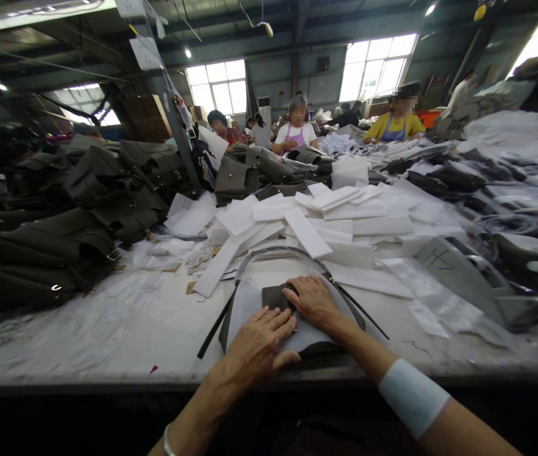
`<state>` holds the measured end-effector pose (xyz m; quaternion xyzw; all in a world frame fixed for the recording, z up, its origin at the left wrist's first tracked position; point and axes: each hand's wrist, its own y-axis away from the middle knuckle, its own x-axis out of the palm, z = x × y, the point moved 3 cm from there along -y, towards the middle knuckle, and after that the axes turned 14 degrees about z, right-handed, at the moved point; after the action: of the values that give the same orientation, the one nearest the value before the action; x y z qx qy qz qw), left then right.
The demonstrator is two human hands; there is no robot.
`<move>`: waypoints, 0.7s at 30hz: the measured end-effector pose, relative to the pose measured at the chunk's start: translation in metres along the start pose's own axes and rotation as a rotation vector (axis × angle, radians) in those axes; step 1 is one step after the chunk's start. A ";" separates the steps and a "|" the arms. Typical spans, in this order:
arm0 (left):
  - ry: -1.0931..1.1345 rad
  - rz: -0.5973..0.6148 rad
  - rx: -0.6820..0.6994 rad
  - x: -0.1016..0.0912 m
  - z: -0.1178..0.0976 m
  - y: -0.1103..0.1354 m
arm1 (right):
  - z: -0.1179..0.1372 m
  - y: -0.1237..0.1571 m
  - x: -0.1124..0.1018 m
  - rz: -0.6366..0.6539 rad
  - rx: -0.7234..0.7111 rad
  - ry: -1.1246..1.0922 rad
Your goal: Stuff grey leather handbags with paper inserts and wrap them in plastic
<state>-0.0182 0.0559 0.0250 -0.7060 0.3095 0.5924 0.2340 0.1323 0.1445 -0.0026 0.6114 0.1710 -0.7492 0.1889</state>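
Note:
A dark olive handbag (224, 330) lies at the table's front edge, its strap arched away from me and strap ends sticking out on both sides. White wrapping sheet (244, 304) covers much of its front, and a dark flap (272, 296) shows in the middle. My left hand (262, 339) rests flat on the bag, fingers stretched toward the flap. Over the flap's right side lies my right hand (313, 303), fingers extended and pressing down. Neither hand grips anything that I can see. The bag's underside is hidden.
White foam sheets (307, 231) are heaped behind the bag. Dark bags (54, 247) pile up at left, with plastic scraps (92, 329) before them. A grey tape-dispenser-like device (468, 272) stands at right. A metal post (173, 107) rises behind; several co-workers sit across the table.

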 end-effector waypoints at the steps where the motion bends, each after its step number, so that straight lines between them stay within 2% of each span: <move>1: -0.035 0.012 -0.021 0.003 -0.001 0.002 | 0.000 0.000 0.000 -0.003 0.002 -0.004; 5: -0.104 0.036 -0.055 0.012 -0.002 0.003 | 0.000 0.000 0.002 -0.015 -0.007 -0.045; 8: -0.124 0.055 -0.043 0.014 -0.005 0.004 | -0.001 0.002 0.000 -0.047 -0.012 -0.163; 14: -0.052 0.048 -0.074 0.017 -0.003 0.006 | -0.004 0.009 -0.022 -0.240 -0.085 -0.495; 16: -0.019 0.015 -0.071 0.019 -0.001 0.006 | -0.004 0.012 -0.028 -0.161 -0.138 -0.632; 19: 0.008 -0.078 -0.039 0.023 0.000 0.009 | 0.003 0.018 -0.028 0.173 -0.267 -0.766; 21: 0.017 -0.171 -0.004 0.025 -0.002 0.012 | 0.007 0.023 -0.028 0.311 -0.333 -0.759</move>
<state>-0.0233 0.0420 0.0010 -0.7354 0.2486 0.5650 0.2797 0.1427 0.1232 0.0252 0.2728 0.1139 -0.8454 0.4448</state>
